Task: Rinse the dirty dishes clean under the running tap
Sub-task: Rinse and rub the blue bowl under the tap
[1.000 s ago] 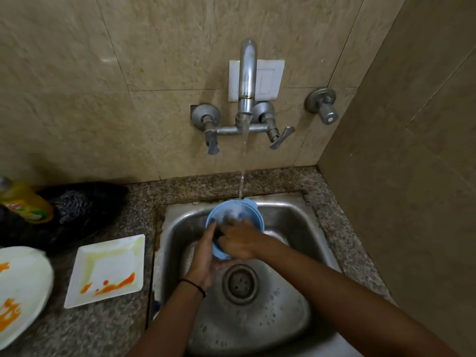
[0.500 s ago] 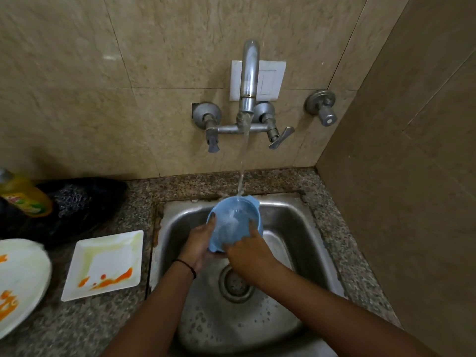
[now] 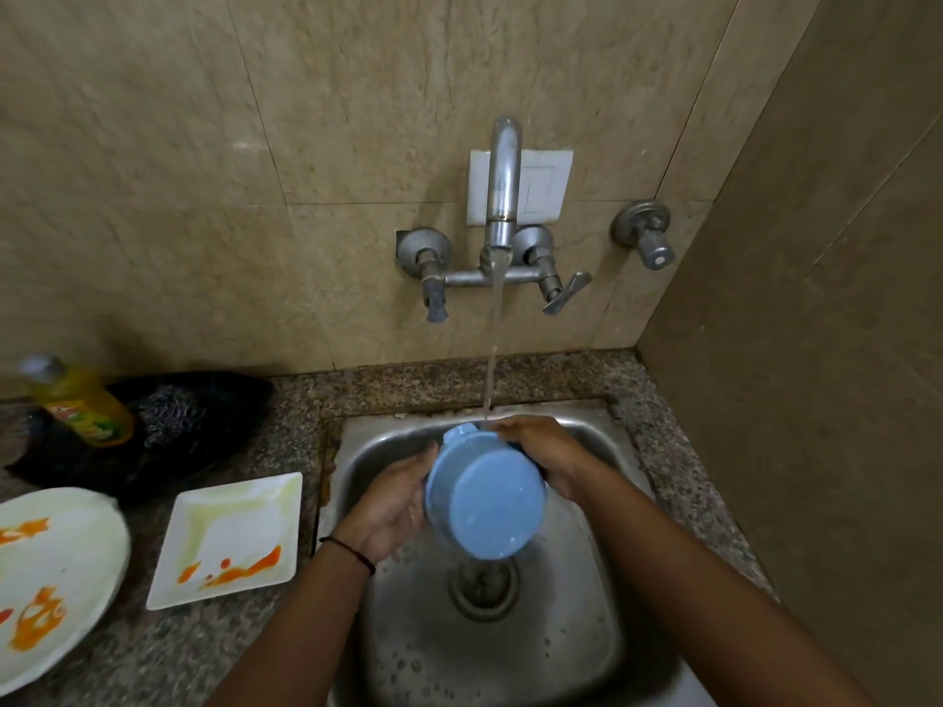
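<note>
My speckled granite tabletop (image 3: 214, 655) carries a stained square white plate (image 3: 229, 528) beside the steel sink (image 3: 576, 630). My left grip (image 3: 393, 502) and right grip (image 3: 546, 451) clasp the blue plastic bowl (image 3: 485, 507).

I had a single view, from the wide-angle camera on the person's head. It looked forward and steeply down over the sink (image 3: 388, 451) and faced the tiled back wall (image 3: 306, 145), with the tap (image 3: 502, 186) just above mid-frame. It sat close. Both forearms ran in from the bottom edge, and the left hand (image 3: 395, 502) and right hand (image 3: 541, 451) held the blue bowl (image 3: 485, 507) just below centre. The table (image 3: 153, 655) filled the lower left, where the frame edge cut a round plate (image 3: 56, 568). The side wall (image 3: 816, 349) closed the right.
</note>
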